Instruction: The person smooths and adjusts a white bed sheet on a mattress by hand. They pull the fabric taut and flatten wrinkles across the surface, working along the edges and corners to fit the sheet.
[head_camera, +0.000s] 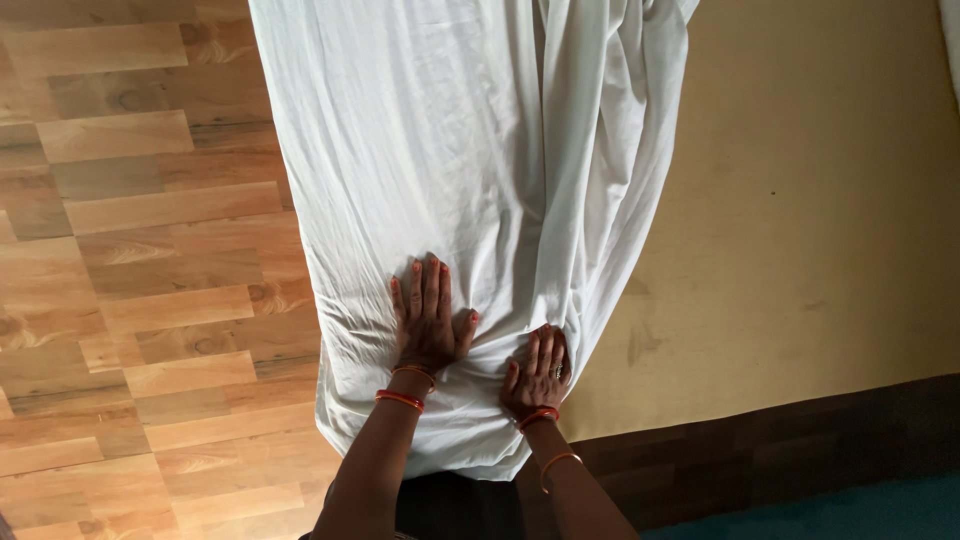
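A white sheet (460, 150) lies spread over the corner of a bare tan mattress (800, 220) and hangs over its edge toward the floor. My left hand (428, 320) rests flat on the sheet, fingers together and stretched out. My right hand (540, 372) presses on the cloth a little lower and to the right, where the fabric bunches into folds; its fingers are slightly curled on the sheet. Both wrists wear red and orange bangles.
Wood-pattern flooring (130, 280) fills the left side. A dark brown bed frame edge (780, 440) runs below the mattress at the lower right, with a strip of teal surface (860, 515) beyond it.
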